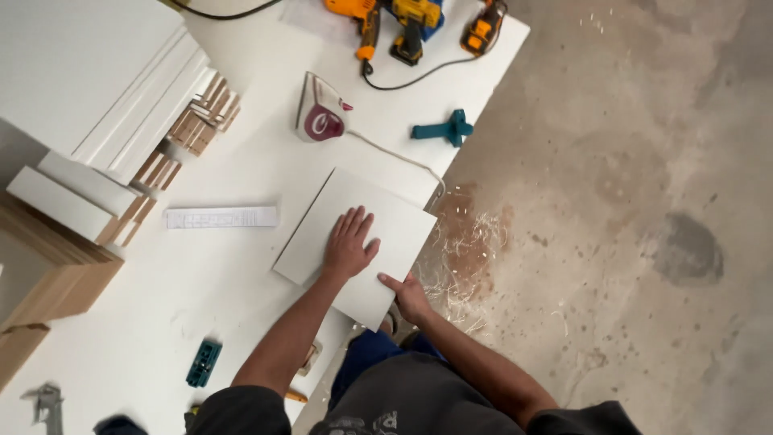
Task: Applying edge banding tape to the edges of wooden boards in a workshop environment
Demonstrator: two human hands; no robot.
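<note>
While the left hand (348,246) presses flat, open, the right hand (411,296) pinches the white panel's (386,217) overhanging edge.

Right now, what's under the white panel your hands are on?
The white panel lies on the white worktable, one corner overhanging its edge. Left hand presses on top; right hand grips the edge. Anything beneath is hidden.

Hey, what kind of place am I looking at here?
Most likely a woodworking or cabinet shop: power drills on a white workbench, stacked white panels, and wood shavings on the concrete floor.
</note>
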